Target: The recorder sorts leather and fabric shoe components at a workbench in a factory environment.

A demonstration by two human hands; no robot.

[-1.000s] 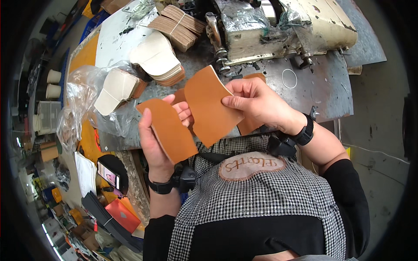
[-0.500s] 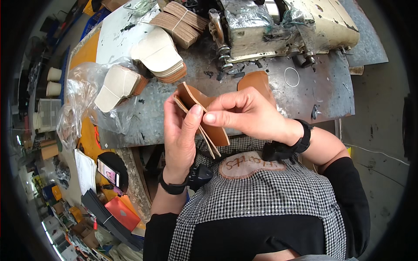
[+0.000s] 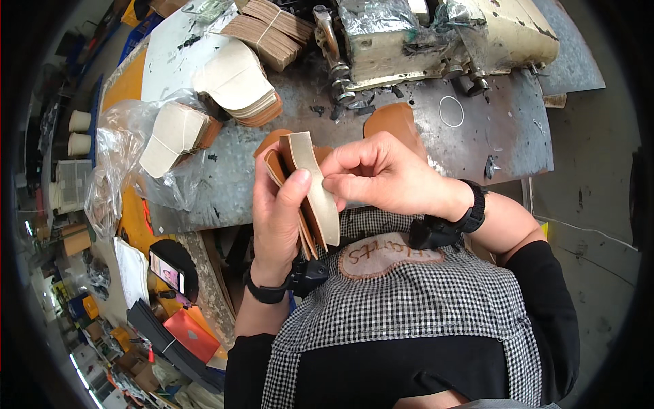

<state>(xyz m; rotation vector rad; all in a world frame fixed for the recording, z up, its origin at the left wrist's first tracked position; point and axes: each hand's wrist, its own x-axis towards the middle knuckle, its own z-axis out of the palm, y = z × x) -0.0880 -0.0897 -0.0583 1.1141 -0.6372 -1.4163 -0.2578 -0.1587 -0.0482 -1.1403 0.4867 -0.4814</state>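
Note:
In front of my apron, my left hand (image 3: 274,228) is closed round a few brown leather pieces (image 3: 274,165), its thumb lying across their edges. One leather piece with a pale underside (image 3: 317,194) fans away from the others, that side turned up. The fingers of my right hand (image 3: 403,183) are pinched at this piece's right edge; the fingertips are partly hidden. Beyond my right hand, a single brown leather piece (image 3: 394,127) lies on the metal worktop (image 3: 477,146).
A cream machine (image 3: 392,58) with metal rollers stands at the back. Left of it are a banded brown bundle (image 3: 266,37), a pale-topped leather stack (image 3: 231,73) and a tied bundle (image 3: 174,140) on clear plastic (image 3: 116,160). A white rubber band (image 3: 443,119) and a phone (image 3: 166,271) lie nearby.
The front leather piece has turned from its brown face to its pale side, and the held pieces are spread wider. My right hand still pinches the edge. The whole view has shifted slightly.

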